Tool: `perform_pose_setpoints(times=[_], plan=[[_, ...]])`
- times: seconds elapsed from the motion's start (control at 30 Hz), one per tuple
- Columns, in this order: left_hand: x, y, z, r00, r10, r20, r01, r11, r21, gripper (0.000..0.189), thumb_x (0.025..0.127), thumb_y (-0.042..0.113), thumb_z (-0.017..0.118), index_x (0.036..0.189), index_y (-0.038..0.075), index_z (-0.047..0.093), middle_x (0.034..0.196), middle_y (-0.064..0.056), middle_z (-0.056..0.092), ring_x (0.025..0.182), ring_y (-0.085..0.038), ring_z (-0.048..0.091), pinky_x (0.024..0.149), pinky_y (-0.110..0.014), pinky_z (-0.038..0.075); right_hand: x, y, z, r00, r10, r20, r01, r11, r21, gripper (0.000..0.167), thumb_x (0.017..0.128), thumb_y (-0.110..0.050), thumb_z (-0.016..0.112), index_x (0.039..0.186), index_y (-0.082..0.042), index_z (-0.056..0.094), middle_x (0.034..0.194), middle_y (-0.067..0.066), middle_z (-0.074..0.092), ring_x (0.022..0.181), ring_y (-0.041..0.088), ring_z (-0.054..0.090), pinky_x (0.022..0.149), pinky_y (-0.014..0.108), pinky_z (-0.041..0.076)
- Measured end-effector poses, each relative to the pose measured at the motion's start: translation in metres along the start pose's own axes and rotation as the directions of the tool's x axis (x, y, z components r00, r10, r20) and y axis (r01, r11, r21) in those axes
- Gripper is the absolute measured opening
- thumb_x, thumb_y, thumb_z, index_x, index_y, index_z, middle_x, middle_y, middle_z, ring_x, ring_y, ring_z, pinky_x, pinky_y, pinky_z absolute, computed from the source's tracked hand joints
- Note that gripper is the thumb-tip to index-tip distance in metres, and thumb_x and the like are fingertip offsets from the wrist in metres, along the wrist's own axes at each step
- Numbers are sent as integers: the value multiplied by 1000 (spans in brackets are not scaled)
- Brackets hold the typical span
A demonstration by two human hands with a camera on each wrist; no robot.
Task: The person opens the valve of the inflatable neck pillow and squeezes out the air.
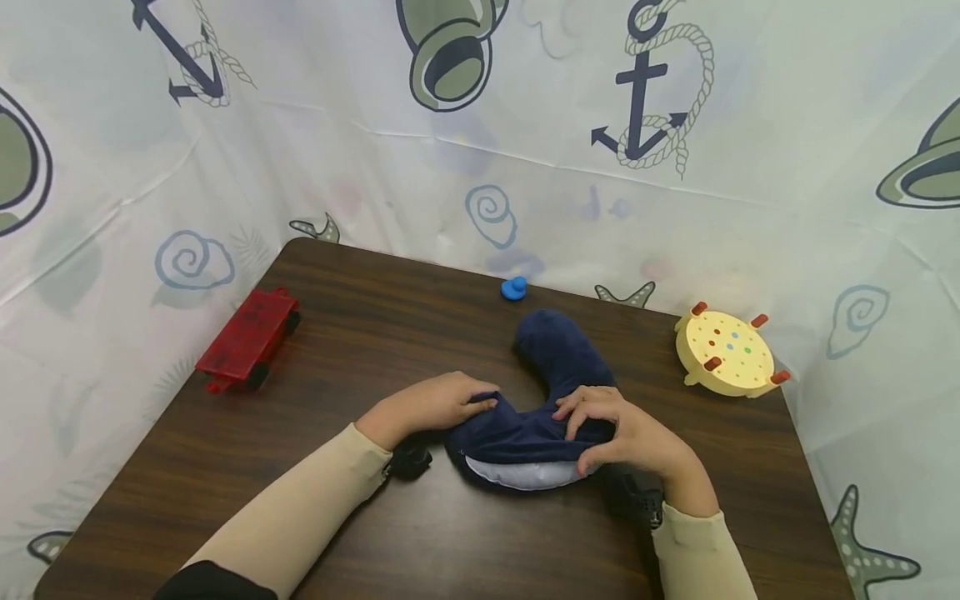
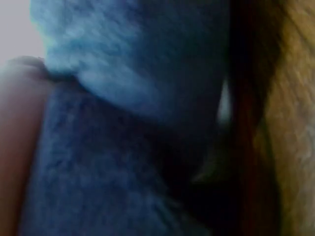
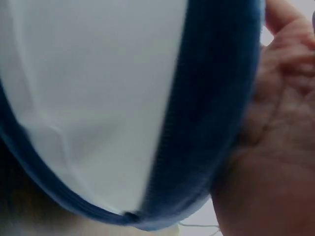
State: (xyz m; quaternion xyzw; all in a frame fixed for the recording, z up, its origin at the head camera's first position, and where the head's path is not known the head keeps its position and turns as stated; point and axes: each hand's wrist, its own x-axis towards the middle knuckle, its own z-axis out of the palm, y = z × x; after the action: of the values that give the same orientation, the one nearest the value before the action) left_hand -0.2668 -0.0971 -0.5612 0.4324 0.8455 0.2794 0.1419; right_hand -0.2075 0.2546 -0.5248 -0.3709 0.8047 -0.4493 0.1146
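Note:
A navy plush neck pillow (image 1: 566, 354), U-shaped, lies on the table between both hands. Along its near edge the cover gapes, and a white inner lining (image 1: 525, 475) shows through; the right wrist view has this white lining (image 3: 93, 98) close up, framed by blue fabric. My left hand (image 1: 438, 406) pinches the cover at the pillow's left end. On the right part, my right hand (image 1: 626, 429) grips the cover with bent fingers, its thumb beside the opening. Blue fabric (image 2: 108, 147) fills most of the blurred left wrist view, where only a strip of hand appears.
A red toy wagon (image 1: 249, 340) with black wheels is at the table's left edge. Near the back edge sits a small blue knobbed piece (image 1: 514, 288). A round yellow toy (image 1: 726, 354) with red-tipped pegs stands at the back right. Patterned cloth (image 1: 360, 167) hangs behind the table.

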Motion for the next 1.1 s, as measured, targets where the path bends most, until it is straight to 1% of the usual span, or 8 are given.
perform_pose_setpoints(times=[0.13, 0.27, 0.33, 0.5, 0.7, 0.83, 0.93, 1.1], plan=[[-2, 0, -2, 1000, 14, -21, -14, 1000, -17, 8, 116, 23, 55, 114, 21, 62, 92, 5, 60, 85, -10, 62, 85, -33, 54, 2, 2, 1, 999, 28, -22, -27, 999, 19, 19, 92, -17, 89, 101, -28, 76, 125, -3, 76, 133, 25, 64, 113, 30, 40], [-4, 0, -4, 999, 24, -21, -25, 998, -60, 47, 112, 9, 58, 151, 34, 61, 132, 8, 73, 112, -9, 69, 102, -37, 57, 5, 2, 3, 994, 96, -51, -90, 991, 96, 15, 98, -9, 81, 101, -21, 73, 123, -1, 77, 129, 23, 69, 108, 27, 48], [-4, -1, -4, 999, 42, -23, -43, 995, -87, 61, 108, 0, 56, 154, 41, 59, 145, 12, 70, 123, -8, 68, 108, -37, 56, 6, 2, 3, 990, 129, -57, -121, 985, 122, 15, 99, -8, 80, 101, -20, 71, 124, 1, 76, 129, 23, 70, 108, 26, 50], [-2, 0, -1, 994, 102, -47, -107, 989, -107, 54, 105, -5, 51, 131, 37, 72, 122, 16, 76, 105, -4, 72, 96, -31, 58, 6, -1, 4, 983, 168, -77, -157, 979, 128, 18, 98, -11, 81, 102, -20, 67, 126, 4, 77, 128, 23, 71, 110, 27, 50], [2, 4, 2, 993, 112, -38, -114, 990, -80, 49, 104, -5, 52, 125, 33, 72, 111, 15, 76, 93, -5, 70, 89, -30, 58, 4, -1, 2, 981, 173, -84, -161, 978, 132, 18, 98, -9, 82, 103, -19, 67, 127, 5, 77, 127, 18, 71, 110, 25, 50], [1, 5, 0, 993, 120, -1, -120, 991, -67, 41, 110, 6, 54, 132, 37, 70, 123, 15, 74, 108, -5, 70, 98, -33, 57, 2, 5, 2, 982, 176, -74, -163, 973, 163, 19, 97, -9, 83, 102, -18, 67, 123, 5, 76, 125, 20, 72, 108, 25, 52], [-5, 7, -7, 994, 109, 3, -109, 994, -30, 37, 113, 22, 58, 144, 42, 67, 127, 13, 67, 113, -8, 66, 99, -34, 56, 3, 17, 6, 984, 168, -65, -154, 972, 179, 18, 98, -7, 81, 102, -17, 66, 113, 5, 73, 117, 21, 72, 105, 26, 54], [-25, 14, -23, 993, 113, -17, -113, 993, 28, 60, 108, 43, 68, 164, 47, 46, 145, -3, 53, 132, -21, 59, 106, -45, 55, 8, 36, 16, 986, 161, -32, -153, 971, 184, 15, 100, -8, 79, 104, -17, 67, 103, 4, 67, 108, 21, 69, 99, 29, 54]])
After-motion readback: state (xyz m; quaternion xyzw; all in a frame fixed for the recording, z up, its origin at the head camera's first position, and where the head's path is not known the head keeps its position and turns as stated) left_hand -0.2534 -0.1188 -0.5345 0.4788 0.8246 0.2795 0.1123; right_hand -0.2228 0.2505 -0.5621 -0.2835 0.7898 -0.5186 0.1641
